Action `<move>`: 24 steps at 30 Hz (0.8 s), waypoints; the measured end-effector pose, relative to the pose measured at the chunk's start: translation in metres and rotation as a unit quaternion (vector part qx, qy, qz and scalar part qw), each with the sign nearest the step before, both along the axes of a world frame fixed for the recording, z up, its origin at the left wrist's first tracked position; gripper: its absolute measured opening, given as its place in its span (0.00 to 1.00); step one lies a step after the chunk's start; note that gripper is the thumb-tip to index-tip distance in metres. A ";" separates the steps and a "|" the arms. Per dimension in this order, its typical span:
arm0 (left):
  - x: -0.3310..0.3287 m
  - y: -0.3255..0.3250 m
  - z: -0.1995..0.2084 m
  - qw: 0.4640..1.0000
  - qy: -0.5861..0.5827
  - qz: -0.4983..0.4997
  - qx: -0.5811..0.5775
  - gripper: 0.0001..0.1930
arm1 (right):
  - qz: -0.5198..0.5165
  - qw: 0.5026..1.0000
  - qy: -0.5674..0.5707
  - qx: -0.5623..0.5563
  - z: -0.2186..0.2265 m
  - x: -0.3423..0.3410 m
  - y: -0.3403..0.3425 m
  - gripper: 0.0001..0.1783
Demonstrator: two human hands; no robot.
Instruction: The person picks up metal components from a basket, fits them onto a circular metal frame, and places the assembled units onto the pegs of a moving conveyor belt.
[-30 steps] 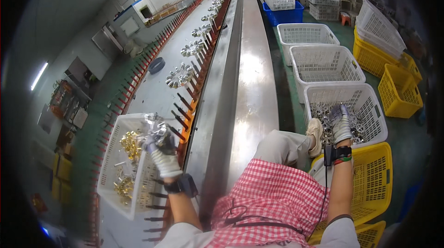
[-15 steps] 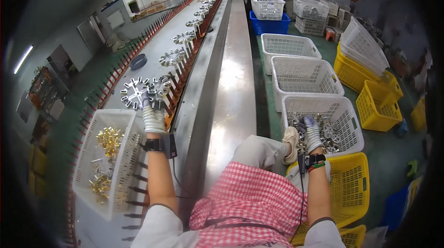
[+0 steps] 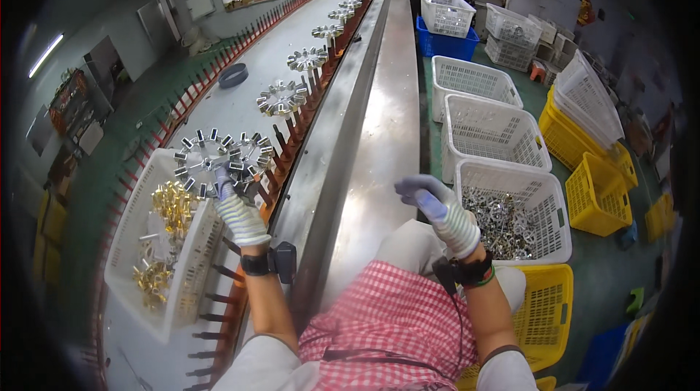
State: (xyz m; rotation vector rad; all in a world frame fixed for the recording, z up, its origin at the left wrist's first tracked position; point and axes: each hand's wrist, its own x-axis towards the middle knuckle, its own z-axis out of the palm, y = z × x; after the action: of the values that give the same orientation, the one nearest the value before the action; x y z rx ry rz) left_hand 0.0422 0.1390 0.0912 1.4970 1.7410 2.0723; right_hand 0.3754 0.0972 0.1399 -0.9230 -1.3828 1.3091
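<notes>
My left hand (image 3: 239,210), in a striped work glove, holds a wheel-shaped rack (image 3: 195,163) with small silver clips around its rim. The fingers are partly hidden behind it. Overlapping its right side is another wheel-shaped rack (image 3: 257,150), by the row of upright pegs. My right hand (image 3: 441,208), gloved too, is raised over the metal ledge, left of a white basket (image 3: 565,219) of small silver metal parts (image 3: 503,219). Its fingers are drawn together; whatever they hold is too small to make out.
A white basket (image 3: 191,274) with gold and silver parts stands at left. More loaded wheels (image 3: 281,98) line the pegs (image 3: 292,132) ahead. A grey ring (image 3: 233,75) lies on the bench. White baskets (image 3: 496,125) and yellow baskets (image 3: 598,194) stand at right; two people work far ahead.
My right hand has come up out of the basket of silver parts and moved left over the ledge. My left hand stays at the wheel-shaped rack, and the view has shifted slightly.
</notes>
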 end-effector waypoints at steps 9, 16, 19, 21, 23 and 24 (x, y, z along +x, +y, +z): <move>0.008 -0.051 0.026 0.896 -0.401 -0.108 0.156 0.15 | 0.181 0.982 0.041 0.012 0.044 -0.142 0.047 0.33; 0.004 -0.105 0.034 0.886 -0.426 -0.124 0.134 0.17 | 0.205 0.968 0.120 -0.087 0.012 -0.259 0.055 0.27; 0.009 -0.125 0.073 0.912 -0.345 -0.109 0.191 0.22 | 0.176 0.954 0.243 -0.012 0.060 -0.256 0.019 0.20; 0.027 -0.139 0.103 0.935 -0.249 -0.114 0.224 0.25 | 0.211 0.948 0.235 0.032 0.114 -0.222 -0.014 0.23; 0.024 -0.140 0.109 0.924 -0.301 -0.216 0.091 0.25 | 0.098 0.953 0.004 0.288 0.118 -0.184 -0.010 0.36; 0.027 -0.135 0.106 0.897 -0.360 -0.253 0.026 0.24 | 0.112 0.968 0.034 0.223 0.117 -0.164 -0.011 0.37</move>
State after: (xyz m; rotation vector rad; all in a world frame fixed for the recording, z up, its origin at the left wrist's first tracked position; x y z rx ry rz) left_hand 0.0694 0.0044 0.1977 0.8580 0.9090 2.0000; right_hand 0.2113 0.0867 0.2568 -0.4232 -1.6725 1.1100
